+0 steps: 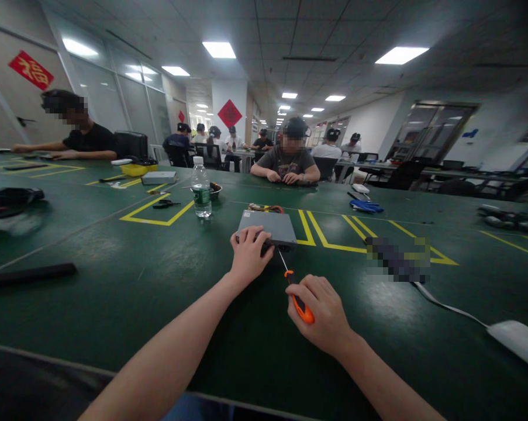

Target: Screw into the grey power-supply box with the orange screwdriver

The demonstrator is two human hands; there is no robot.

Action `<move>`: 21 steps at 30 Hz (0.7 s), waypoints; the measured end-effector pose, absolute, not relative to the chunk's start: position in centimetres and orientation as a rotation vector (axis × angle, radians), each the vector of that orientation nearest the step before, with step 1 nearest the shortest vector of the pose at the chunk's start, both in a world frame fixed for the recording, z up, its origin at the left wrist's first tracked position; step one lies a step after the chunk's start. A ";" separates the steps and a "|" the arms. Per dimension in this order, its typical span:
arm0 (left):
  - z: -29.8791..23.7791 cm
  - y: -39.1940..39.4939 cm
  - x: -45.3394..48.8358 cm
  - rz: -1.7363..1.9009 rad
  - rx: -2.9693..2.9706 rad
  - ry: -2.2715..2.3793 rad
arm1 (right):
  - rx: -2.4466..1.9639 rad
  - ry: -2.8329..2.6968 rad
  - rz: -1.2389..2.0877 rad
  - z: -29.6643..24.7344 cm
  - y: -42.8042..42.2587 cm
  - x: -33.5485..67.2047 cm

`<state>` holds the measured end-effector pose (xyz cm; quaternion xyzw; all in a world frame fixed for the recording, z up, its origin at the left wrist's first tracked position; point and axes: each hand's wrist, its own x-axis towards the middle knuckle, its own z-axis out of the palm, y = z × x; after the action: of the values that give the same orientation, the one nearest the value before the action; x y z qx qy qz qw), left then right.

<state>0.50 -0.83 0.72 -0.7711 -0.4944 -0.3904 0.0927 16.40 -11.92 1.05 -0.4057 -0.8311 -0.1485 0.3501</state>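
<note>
A flat grey metal box [269, 225] lies on the green table [114, 275] in front of me. My left hand [249, 252] rests on its near left corner, fingers curled over the edge and gripping it. My right hand [320, 313] is closed around the orange handle of a screwdriver [295, 292]. The thin shaft points up and left, its tip at the box's near edge. Coloured wires [266, 207] lie just behind the box.
A water bottle [201, 188] stands left of the box, with a small bowl [214, 189] and scissors [166, 204] nearby. Yellow tape lines [320, 237] mark the table. A white device with a cable [516, 339] lies right. Other people sit at the far edge.
</note>
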 end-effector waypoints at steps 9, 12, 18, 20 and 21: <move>0.7 -0.9 0.5 -1.181 -2.288 -1.458 | -1.101 -2.167 -0.403 1.2 -11.9 15.9; 0.7 -0.9 0.6 -1.179 -2.289 -1.468 | -1.132 -2.130 -0.411 1.4 -12.0 15.7; 0.8 -1.1 0.6 -1.179 -2.296 -1.473 | -1.097 -2.047 -0.540 1.0 -12.0 15.2; 0.9 -1.1 0.6 -1.187 -2.295 -1.469 | -1.076 -2.092 -0.609 0.9 -12.1 15.1; 0.9 -1.1 0.6 -1.189 -2.296 -1.469 | -1.072 -2.111 -0.634 0.9 -12.2 15.0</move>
<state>0.61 -1.13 0.94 -0.7693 -0.4922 -0.3985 0.0839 15.05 -12.21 0.93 -0.4116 -0.8105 -0.2434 0.3382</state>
